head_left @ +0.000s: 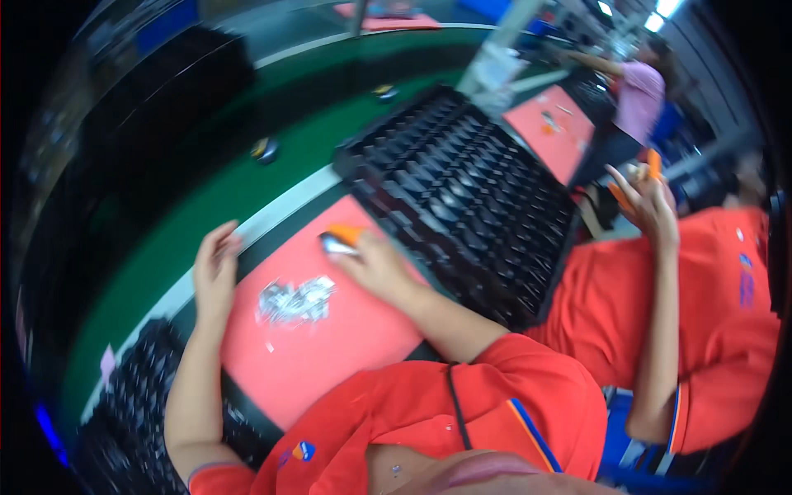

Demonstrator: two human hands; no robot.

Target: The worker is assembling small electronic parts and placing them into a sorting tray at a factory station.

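On the red-pink mat (355, 330) in front of me, my right hand (378, 266) is closed around a small orange object with a silver and dark end (340, 239); motion blur hides its exact kind. My left hand (216, 262) is raised by the mat's far left corner, close to the conveyor's pale edge. Its fingers are loosely bent and apart, with nothing visible in them. Between my forearms, a loose heap of small shiny silver pieces (295, 300) lies on the mat.
Right of the mat stands a large black ridged tray (462, 198). More black trays (136, 396) are at lower left. Beyond runs a green conveyor (206, 194) carrying dark and yellow round items (264, 150). A co-worker's hand (652, 202) holds something orange at the right.
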